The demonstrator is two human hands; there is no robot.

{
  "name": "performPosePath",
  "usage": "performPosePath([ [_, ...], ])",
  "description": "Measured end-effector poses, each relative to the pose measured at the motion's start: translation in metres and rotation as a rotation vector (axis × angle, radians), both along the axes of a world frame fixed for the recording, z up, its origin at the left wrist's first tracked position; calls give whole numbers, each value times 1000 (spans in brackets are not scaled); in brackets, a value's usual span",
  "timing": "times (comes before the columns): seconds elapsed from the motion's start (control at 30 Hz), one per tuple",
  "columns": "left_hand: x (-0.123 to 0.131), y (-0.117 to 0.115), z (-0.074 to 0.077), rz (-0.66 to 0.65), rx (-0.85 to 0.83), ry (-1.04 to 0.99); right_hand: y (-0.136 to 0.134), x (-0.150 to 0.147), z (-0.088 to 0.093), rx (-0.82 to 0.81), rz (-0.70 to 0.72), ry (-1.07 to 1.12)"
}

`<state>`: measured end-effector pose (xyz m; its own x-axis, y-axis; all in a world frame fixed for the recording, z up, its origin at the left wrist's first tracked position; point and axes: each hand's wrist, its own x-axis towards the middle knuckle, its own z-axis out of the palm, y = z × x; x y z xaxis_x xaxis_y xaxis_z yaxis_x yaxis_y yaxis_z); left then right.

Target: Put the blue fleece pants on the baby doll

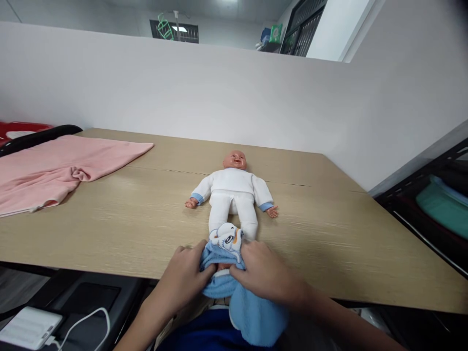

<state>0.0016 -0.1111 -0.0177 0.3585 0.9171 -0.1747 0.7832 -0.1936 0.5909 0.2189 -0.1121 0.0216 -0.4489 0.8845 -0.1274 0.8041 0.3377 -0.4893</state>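
Note:
A baby doll [234, 183] in white with blue cuffs lies on its back on the table, head toward the wall, feet toward me. Both hands are closed on light-blue baby pants [259, 317] of fluffy cloth, with a white cartoon animal patch on them. My left hand [187, 268] pinches the left side of the opening. On the other side, my right hand [265, 270] grips the cloth with the thumb inside. A doll's foot [224, 266] shows inside the opening. One leg of the garment hangs below the table's front edge.
A pink garment [73, 168] lies spread on the table [120, 219] at the left. Behind the table rises a white partition [204, 92]. A white power bank [31, 327] with a cable sits at lower left. A black rack [413, 214] holding folded cloth stands at right.

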Motion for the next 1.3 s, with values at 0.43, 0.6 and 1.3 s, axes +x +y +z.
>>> performPosePath([
  [0.43, -6, 8, -35, 93, 3, -647, 15, 10, -29, -20, -86, 381],
  [0.6, -14, 24, -37, 113, 28, -711, 20, 11, -43, 86, -154, 504],
  [1.3, -30, 104, 2, -169, -123, -764, 88, 61, -13, -64, 124, 506],
])
